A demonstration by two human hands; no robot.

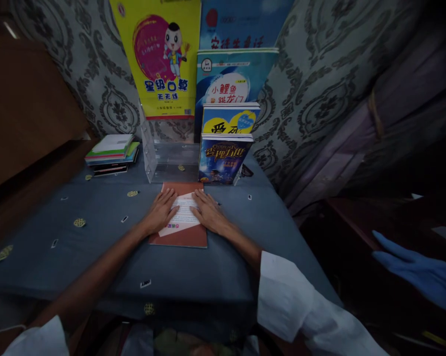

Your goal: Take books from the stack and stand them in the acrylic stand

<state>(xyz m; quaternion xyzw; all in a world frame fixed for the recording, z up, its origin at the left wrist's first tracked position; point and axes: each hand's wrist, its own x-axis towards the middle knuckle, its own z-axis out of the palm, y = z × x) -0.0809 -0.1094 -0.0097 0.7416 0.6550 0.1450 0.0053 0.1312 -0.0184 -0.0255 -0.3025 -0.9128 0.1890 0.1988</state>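
A reddish-brown book point(182, 240) lies flat on the dark blue tablecloth, with a white and pink printed panel on its cover. My left hand point(162, 211) rests on the book's left side, fingers spread and pointing away from me. On the right side of the same book lies my right hand point(208, 211), its fingers also stretched out. Neither hand grips anything. Just beyond the book stands a clear acrylic rack point(171, 171), with several upright books in its right part, a dark blue one point(223, 160) in front.
A yellow workbook point(163, 59) stands upright at the rack's back left. Several books point(113, 151) are stacked at the table's back left. The tablecloth point(107, 262) bears small printed patterns. Blue gloves point(423, 269) lie at the far right, beyond the table's edge.
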